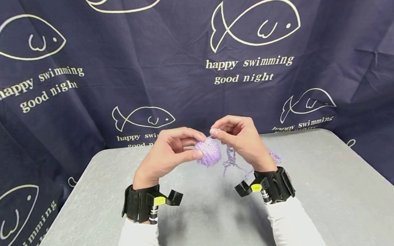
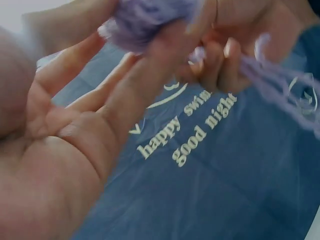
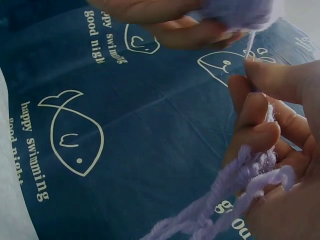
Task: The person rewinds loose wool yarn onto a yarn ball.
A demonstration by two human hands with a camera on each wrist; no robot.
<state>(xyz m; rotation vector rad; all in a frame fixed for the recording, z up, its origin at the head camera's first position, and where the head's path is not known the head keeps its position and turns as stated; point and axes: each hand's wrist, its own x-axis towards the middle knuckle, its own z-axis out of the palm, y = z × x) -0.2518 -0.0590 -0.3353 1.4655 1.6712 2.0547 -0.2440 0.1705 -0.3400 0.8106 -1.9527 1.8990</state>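
A small ball of lilac yarn (image 1: 208, 152) is held above the grey table (image 1: 203, 214). My left hand (image 1: 171, 149) grips the ball between thumb and fingers; the left wrist view shows the ball (image 2: 145, 20) at the fingertips. My right hand (image 1: 237, 135) pinches the loose yarn strand (image 3: 248, 47) just right of the ball. More loose yarn (image 1: 232, 160) hangs from that hand down to the table, and the loose yarn (image 3: 235, 192) runs through its curled fingers in the right wrist view.
A dark blue cloth (image 1: 192, 62) printed with fish and words hangs behind the table and drapes its sides. Black wrist straps (image 1: 141, 203) with cameras sit on both forearms.
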